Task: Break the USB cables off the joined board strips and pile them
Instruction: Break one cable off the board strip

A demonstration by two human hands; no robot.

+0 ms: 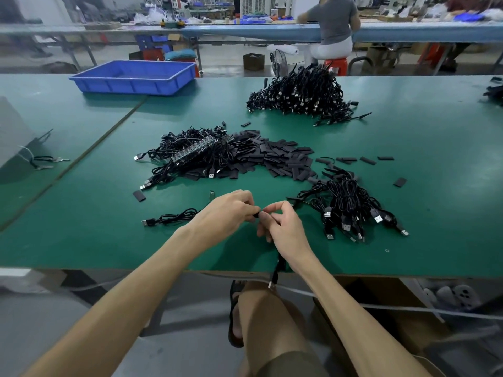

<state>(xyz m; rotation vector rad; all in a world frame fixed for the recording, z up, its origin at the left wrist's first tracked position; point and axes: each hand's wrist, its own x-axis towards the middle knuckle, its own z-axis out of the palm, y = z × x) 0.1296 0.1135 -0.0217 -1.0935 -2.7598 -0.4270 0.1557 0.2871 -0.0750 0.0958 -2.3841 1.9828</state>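
My left hand [228, 210] and my right hand [283, 227] meet over the table's front edge, both pinching a small black piece [256, 214] between their fingertips. One black USB cable [171, 217] trails left from my left hand across the mat. Another cable [276, 270] hangs below my right hand over the table edge. A heap of cables still on joined board strips [194, 153] lies ahead at centre. To the right sits a pile of loose cables [351, 208], and a larger pile [302, 93] lies farther back.
Black sleeve pieces [283, 159] are scattered between the heaps. A blue plastic tray [136, 76] stands at the back left of the green table [435, 186]. A seated person works at a bench beyond. My knee is below the table edge.
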